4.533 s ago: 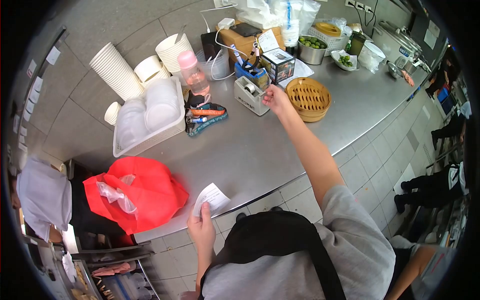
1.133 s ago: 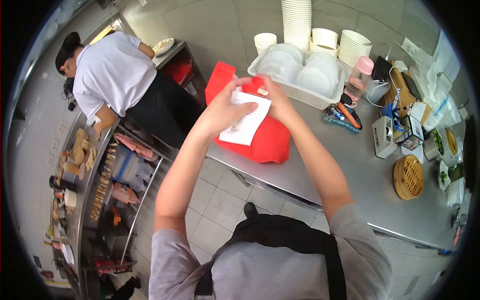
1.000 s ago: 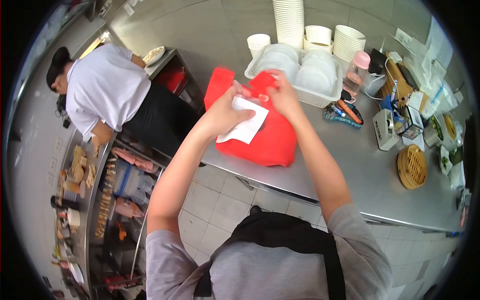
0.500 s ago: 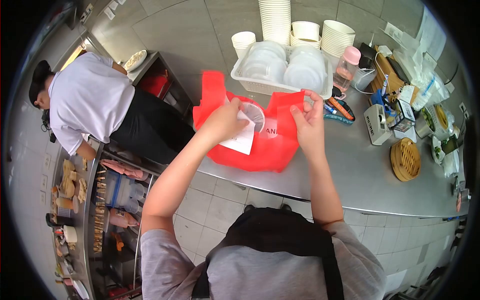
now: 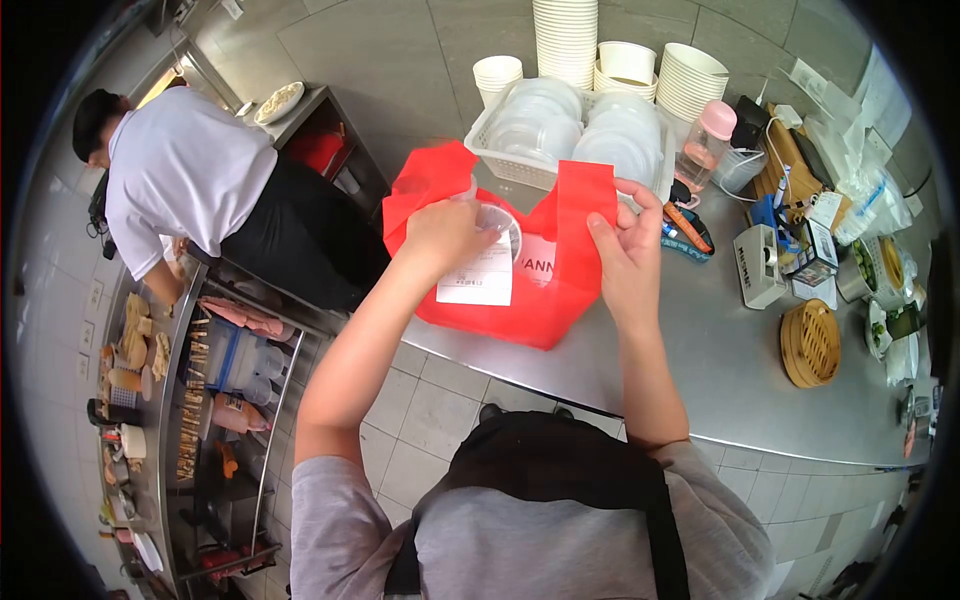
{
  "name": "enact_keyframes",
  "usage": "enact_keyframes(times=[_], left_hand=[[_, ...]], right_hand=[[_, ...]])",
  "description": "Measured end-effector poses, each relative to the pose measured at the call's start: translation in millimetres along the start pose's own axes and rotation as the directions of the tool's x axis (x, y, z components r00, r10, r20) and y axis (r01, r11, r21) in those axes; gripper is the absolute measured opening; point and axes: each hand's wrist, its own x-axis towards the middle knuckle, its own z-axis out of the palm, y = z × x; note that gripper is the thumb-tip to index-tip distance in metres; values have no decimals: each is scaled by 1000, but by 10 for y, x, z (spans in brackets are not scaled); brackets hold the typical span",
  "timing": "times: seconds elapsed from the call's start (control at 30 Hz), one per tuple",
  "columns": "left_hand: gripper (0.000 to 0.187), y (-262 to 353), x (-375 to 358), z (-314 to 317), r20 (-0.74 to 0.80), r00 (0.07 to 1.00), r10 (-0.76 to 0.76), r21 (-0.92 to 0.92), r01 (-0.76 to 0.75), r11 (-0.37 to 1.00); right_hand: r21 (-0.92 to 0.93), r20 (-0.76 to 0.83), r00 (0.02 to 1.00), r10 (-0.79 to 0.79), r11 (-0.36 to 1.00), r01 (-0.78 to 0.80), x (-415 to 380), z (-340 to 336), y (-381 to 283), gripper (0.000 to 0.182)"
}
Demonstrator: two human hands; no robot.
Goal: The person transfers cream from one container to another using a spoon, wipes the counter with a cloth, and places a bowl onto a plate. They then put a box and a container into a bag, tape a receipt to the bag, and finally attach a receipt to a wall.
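Note:
A red carry bag (image 5: 520, 310) with dark print on its front stands on the steel counter, its mouth open. Inside the opening I can see the round clear lid of a container (image 5: 499, 222). My left hand (image 5: 447, 240) is closed at the bag's left side, on the top of a white printed receipt (image 5: 478, 280) that hangs over the bag's front. Its fingertips are partly hidden. My right hand (image 5: 632, 235) pinches the right edge of the bag near the upright right handle (image 5: 585, 185), thumb in front and fingers behind.
Behind the bag sits a white basket (image 5: 515, 170) of clear lids, with stacked paper bowls (image 5: 692, 85) beyond. A pink-capped bottle (image 5: 705, 145), a small white device (image 5: 757, 267) and a bamboo steamer (image 5: 810, 343) stand to the right. A co-worker (image 5: 190, 185) bends over a counter at left.
The receipt has swung from a slant to nearly straight against the bag's front. The bag's left handle has folded over toward the left hand. My right hand keeps its hold.

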Motion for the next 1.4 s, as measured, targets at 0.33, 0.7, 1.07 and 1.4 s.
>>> enact_keyframes(times=[0.33,0.7,1.07,1.4], left_hand=[[36,-50,-104,243,-412,820,398,320,-279,906],[34,-192,-210,-22,-481,857,186,-11,-218,976],[37,-262,-1266,-327,104,960,259,399,-279,873],[56,-760,-401,-423,-329,936,-128,-294,27,955]], right_hand=[[12,-14,1000,-1,1000,2,14,-63,-11,36],[84,-65,998,27,996,-22,6,-99,-148,33],[-36,439,810,389,908,-417,-127,-616,55,36],[425,567,708,421,588,-689,249,144,61,61]])
